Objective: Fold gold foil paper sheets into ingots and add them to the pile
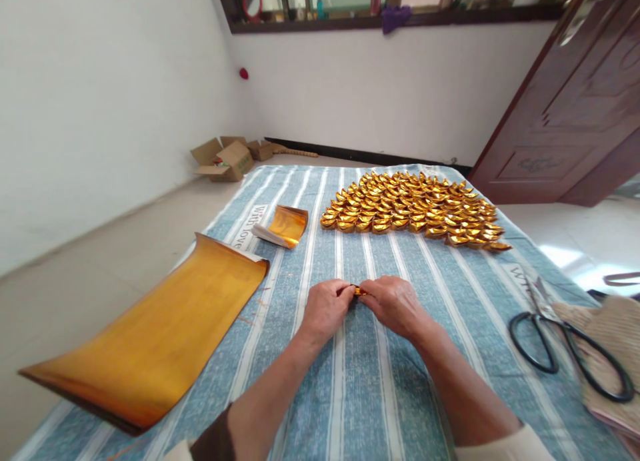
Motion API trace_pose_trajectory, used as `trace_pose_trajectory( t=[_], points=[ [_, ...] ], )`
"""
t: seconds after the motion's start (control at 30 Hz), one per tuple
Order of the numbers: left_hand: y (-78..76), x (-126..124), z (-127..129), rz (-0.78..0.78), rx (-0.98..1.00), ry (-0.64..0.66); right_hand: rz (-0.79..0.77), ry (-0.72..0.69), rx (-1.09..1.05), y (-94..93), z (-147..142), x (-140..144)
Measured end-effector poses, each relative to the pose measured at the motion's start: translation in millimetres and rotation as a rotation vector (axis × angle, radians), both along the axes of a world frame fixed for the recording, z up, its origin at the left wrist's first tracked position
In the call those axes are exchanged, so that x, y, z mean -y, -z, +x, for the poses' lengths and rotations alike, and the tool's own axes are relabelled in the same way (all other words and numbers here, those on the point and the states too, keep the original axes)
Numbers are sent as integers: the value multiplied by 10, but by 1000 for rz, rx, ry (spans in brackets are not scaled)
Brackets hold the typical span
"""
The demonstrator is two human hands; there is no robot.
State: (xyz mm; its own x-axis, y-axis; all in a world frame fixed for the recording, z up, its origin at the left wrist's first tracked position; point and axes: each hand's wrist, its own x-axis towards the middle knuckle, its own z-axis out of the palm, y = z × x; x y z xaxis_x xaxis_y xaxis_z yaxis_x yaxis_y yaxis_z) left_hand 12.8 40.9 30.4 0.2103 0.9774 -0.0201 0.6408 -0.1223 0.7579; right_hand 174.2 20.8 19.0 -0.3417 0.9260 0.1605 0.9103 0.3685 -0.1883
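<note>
A: Hands status?

B: Left hand point(326, 308) and right hand point(395, 306) both down on the striped cloth point(360, 381), centre frame. Fingertips meet. Together they pinch a small gold foil piece point(359, 290) between them. Most of it hidden by the fingers, only a sliver shows.

A: Fingers spread or curled?

B: Curled in, both hands closed on the piece. Knuckles up.

A: What's around them?

B: 8 o'clock of the hands: big gold foil sheet point(155, 334), far edge curling up, near end hanging past the cloth edge. 3 o'clock, well apart: black-handled scissors point(565, 344), handles partly lying on a beige woven mat point(613, 354).

A: Farther out?

B: 11 o'clock: smaller curled gold foil sheet point(285, 226), beside printed lettering on the cloth. 12 to 1 o'clock: pile of folded gold ingots point(413, 209), packed in rows, touching one another.

A: Beyond the cloth?

B: Open cardboard boxes point(227, 159) on the floor at 10 o'clock by the wall. Dark wooden door point(575, 108) at 2 o'clock. Window ledge point(390, 18) at 12, clutter on it too small to tell.
</note>
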Motion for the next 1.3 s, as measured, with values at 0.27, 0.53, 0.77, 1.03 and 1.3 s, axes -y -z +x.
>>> trace_pose_trajectory(
  t=[0.27, 0.53, 0.77, 1.03, 1.3],
  points=[
    [26, -17, 34, -45, 41, -68, -10, -6, 50, 10, -13, 10],
    [98, -10, 63, -134, 171, -181, -23, 41, 73, -58, -74, 59],
    [118, 12, 89, -167, 242, -247, -29, 76, 87, -62, -111, 77],
    [172, -1, 100, -181, 273, -267, -10, 82, 93, -48, -136, 87],
    [196, -10, 100, -193, 291, -277, 26, 85, 95, -36, -148, 104]
  ],
)
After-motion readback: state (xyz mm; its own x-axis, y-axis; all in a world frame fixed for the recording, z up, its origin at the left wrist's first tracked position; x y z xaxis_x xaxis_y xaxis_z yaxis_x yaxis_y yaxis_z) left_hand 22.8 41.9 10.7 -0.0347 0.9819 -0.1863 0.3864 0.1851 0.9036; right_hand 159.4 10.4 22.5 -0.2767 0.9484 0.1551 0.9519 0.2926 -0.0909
